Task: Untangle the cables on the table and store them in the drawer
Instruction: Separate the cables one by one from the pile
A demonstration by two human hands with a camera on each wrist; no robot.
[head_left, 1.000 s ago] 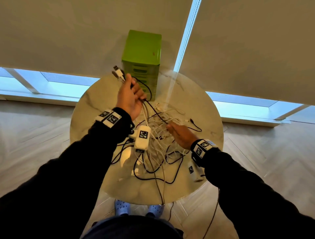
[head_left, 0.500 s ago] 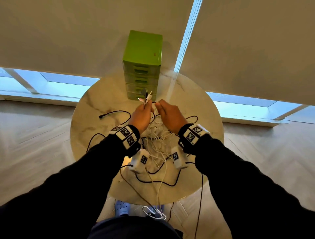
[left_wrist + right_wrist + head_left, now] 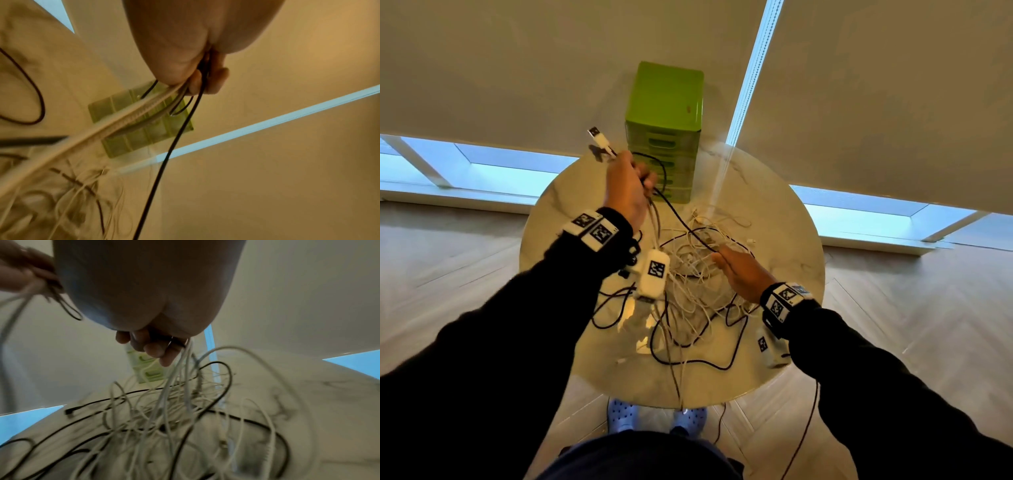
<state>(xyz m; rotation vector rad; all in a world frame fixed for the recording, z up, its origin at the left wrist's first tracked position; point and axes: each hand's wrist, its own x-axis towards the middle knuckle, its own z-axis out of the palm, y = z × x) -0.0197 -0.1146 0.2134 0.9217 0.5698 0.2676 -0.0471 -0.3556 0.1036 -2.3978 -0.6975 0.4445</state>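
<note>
We look down from head height onto the round table [image 3: 774, 219], facing the window. Our wrist cameras sit close under each palm, both catching the green drawer unit [image 3: 131, 129] beyond.

The left hand [image 3: 628, 188] has risen from the tangle [image 3: 695, 274] toward the table's far edge, lifting a USB plug [image 3: 599, 138] and black cable [image 3: 681, 222]. The right hand [image 3: 739, 274] has dropped onto the tangle, apparently pinching white strands.

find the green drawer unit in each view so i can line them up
Head: drawer unit stands top centre, at the table's far edge.
Left wrist: left of centre, behind the cables hanging from the left hand.
Right wrist: small, centre, partly behind the right hand's fingers.
Shared landmark: the bright strip between the blinds, right beside the unit.
</note>
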